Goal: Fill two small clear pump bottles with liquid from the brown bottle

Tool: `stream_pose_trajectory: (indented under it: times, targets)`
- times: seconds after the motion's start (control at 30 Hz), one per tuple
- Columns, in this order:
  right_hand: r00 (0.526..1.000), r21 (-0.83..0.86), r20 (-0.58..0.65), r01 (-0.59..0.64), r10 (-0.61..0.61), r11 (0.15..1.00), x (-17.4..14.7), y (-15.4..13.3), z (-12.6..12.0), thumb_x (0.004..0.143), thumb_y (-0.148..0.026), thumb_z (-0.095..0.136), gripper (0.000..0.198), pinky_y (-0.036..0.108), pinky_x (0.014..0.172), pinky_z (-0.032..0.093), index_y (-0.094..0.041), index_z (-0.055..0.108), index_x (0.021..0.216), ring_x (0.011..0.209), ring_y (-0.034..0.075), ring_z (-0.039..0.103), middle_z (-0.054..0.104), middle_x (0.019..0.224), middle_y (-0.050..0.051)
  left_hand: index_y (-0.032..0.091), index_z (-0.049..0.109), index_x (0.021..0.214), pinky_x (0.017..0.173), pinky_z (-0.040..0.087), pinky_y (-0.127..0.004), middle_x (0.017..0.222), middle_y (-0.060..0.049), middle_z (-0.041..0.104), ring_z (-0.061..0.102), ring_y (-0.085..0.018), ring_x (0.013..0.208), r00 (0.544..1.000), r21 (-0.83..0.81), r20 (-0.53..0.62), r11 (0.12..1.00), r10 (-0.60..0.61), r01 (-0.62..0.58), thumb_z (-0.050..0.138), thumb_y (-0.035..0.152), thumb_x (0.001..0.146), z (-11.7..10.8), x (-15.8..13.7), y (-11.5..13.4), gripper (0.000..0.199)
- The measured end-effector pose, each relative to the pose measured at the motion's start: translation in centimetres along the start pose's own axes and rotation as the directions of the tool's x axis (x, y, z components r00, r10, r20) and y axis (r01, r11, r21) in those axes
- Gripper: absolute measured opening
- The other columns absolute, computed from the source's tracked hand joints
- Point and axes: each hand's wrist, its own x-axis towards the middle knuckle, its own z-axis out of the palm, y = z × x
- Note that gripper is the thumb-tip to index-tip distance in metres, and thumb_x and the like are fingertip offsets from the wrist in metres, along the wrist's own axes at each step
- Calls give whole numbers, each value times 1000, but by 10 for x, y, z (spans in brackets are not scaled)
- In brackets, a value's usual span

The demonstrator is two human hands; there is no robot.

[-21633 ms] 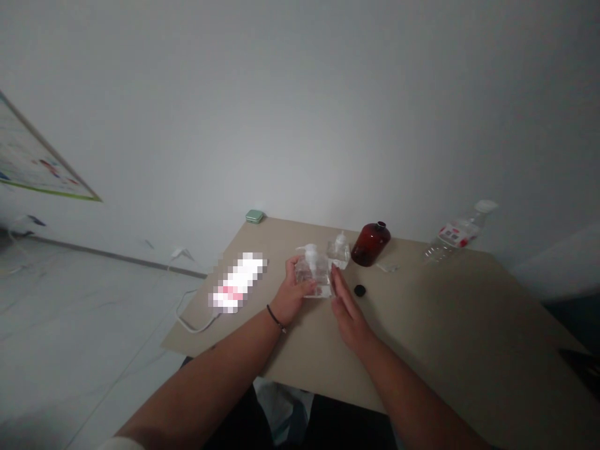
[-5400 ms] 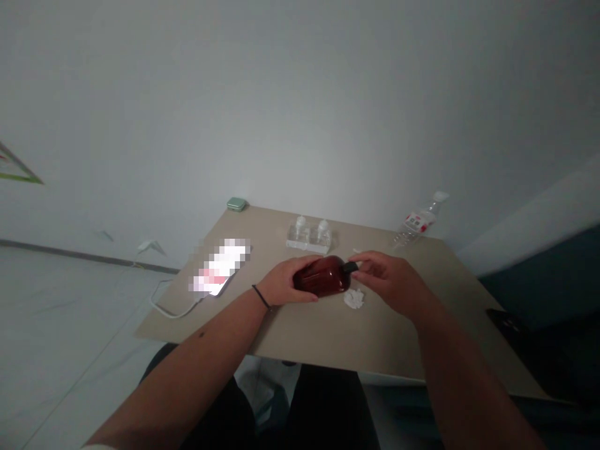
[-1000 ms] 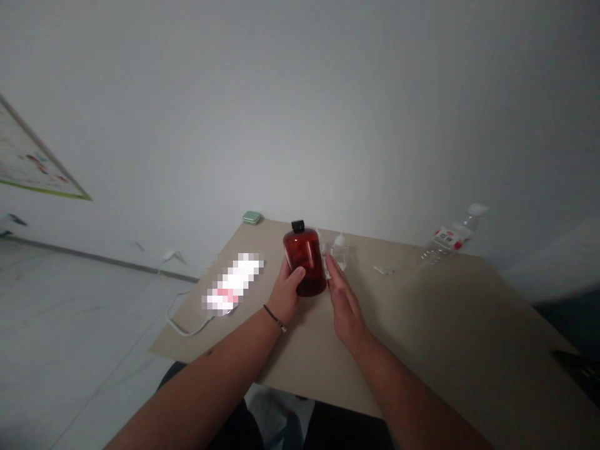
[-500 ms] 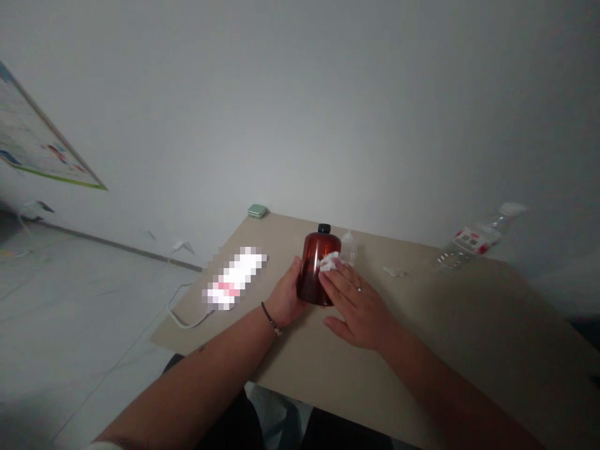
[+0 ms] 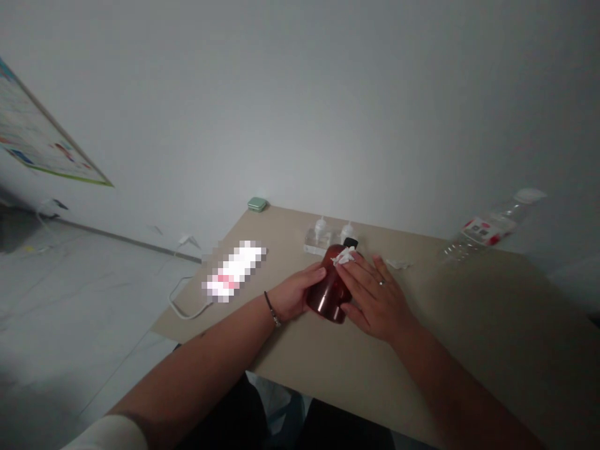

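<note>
A brown bottle (image 5: 328,297) with a black cap (image 5: 350,242) is tilted, its top leaning right and away from me. My left hand (image 5: 300,290) is closed around its left side, thumb on the front; the other fingers are hidden behind it. Against the upper front of the bottle, my right hand (image 5: 375,297) presses a crumpled white tissue (image 5: 344,255) under its fingers. Just behind the bottle stands a clear holder (image 5: 316,242) with two small white-topped dropper bottles (image 5: 320,230), partly covered by the brown bottle.
On the beige table (image 5: 290,350), a lit, pixelated phone (image 5: 237,269) lies left with a white cable (image 5: 187,314). A green case (image 5: 257,204) sits at the back left corner. At right are a clear plastic bottle (image 5: 492,228) and a scrap of tissue (image 5: 397,264).
The brown bottle has gone from upright to tilted right and come lower, uncovering the clear holder behind it. My right hand and the tissue have moved up towards the bottle's neck.
</note>
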Motion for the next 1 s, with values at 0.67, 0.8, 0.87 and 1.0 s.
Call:
stream_pose_trajectory:
  times: [0.67,0.8,0.87,1.0]
  targets:
    - [985,202,36,158,-168,967,1,-32,-3,102,-48,36,58,42,122,29,-9,54,141,146,25,40,66,135,13,7,70,109,67,53,-26,85,-10,77,71,-17,69,965,-138,-53,959,-257,247,63,46,92,-9,-5,9,43]
    - [983,192,45,164,-176,968,2,-26,0,102,-45,40,56,43,122,30,-9,52,143,145,24,41,64,137,13,8,71,102,66,54,-25,81,-9,77,71,-17,67,957,-128,-37,951,-288,281,65,43,91,-10,-7,9,37]
    - [998,130,41,51,-57,990,1,-11,2,102,-41,41,58,47,121,32,-8,43,150,145,27,40,63,138,16,9,71,102,74,56,-27,87,-10,78,73,-18,73,959,-122,-49,955,-278,271,66,38,91,-9,-5,7,32]
    - [999,126,36,-40,35,991,-2,-7,1,102,-43,39,63,51,119,35,-8,35,154,147,29,38,60,141,18,9,70,108,80,56,-30,96,-12,78,74,-20,81,959,-128,-54,955,-277,268,63,36,94,-7,-3,7,31]
